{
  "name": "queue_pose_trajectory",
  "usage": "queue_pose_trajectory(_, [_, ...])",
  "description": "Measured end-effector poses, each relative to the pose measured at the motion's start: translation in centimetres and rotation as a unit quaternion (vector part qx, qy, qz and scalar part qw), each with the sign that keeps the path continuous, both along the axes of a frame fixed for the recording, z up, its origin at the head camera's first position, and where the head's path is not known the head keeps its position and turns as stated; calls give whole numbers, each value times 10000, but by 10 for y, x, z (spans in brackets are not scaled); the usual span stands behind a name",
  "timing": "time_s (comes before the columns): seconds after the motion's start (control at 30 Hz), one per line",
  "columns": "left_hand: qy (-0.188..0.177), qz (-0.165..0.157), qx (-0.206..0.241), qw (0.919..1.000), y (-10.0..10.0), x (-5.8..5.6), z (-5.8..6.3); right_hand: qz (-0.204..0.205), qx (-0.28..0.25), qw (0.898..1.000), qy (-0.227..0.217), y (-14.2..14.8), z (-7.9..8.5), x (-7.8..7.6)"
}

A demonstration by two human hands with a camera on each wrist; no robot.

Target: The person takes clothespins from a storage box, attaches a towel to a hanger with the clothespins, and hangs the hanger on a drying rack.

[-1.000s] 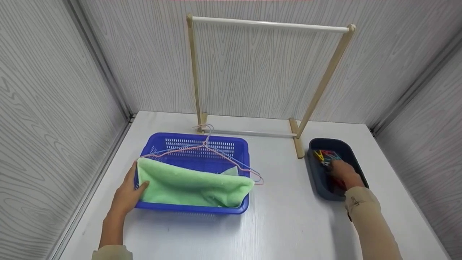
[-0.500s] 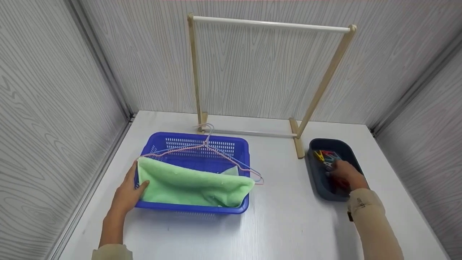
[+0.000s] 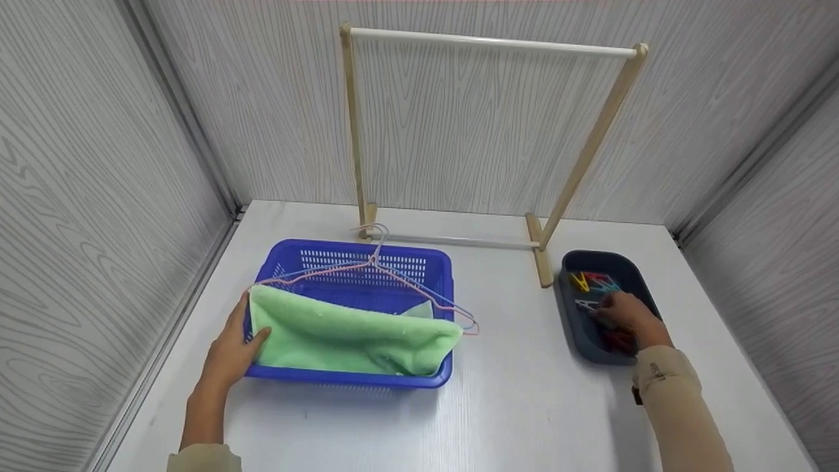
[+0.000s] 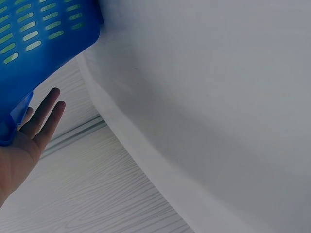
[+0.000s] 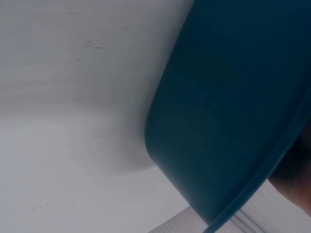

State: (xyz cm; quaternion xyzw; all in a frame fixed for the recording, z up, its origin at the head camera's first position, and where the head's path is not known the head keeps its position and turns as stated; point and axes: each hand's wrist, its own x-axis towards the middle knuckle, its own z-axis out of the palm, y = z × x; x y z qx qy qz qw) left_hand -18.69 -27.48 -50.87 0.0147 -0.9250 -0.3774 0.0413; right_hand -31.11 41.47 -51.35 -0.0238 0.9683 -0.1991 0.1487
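Note:
At the left end of the blue plastic basket (image 3: 347, 379), my left hand (image 3: 231, 347) holds the rim, with its thumb over the inside by the green towel (image 3: 341, 334). In the left wrist view, fingers of the left hand (image 4: 36, 128) stretch out past the basket's perforated wall (image 4: 43, 43). The towel hangs folded over a pink hanger (image 3: 324, 270), with a blue hanger (image 3: 419, 285) close behind it. My right hand (image 3: 629, 314) reaches into the dark plastic bin (image 3: 569, 321) and pinches a whitish clothespin (image 3: 588, 305). Its fingertips are partly hidden.
Yellow (image 3: 579, 281), red and teal clothespins (image 3: 603, 284) lie at the bin's far end, and red ones (image 3: 616, 339) at the near end. Behind stands a wooden rack (image 3: 590, 144) with a white top bar (image 3: 491, 42). Panel walls enclose the white table (image 3: 498, 393).
My right hand has drawn slightly back toward the bin's right side, and the whitish clothespin at its fingertips shows more plainly. The left hand, basket and towel stay put.

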Motion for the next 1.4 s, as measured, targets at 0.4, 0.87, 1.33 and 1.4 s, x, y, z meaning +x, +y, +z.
queue_pose_trajectory(0.4, [-6,33,44,10000,0,3,4,223,162,9994,218,-5,1,-4])
queue_pose_trajectory(0.87, [-16,14,112,9999,2,5,5,333,764,9934,792,-7,1,-10])
queue_pose_trajectory(1.33, [16,-15,32,10000,3,2,0,1126,1500,9797,715,-15,2,-17])
queue_pose_trajectory(1.4, [7,-35,31,10000,2,2,-1,1089,1455,9814,620,-13,0,-16])
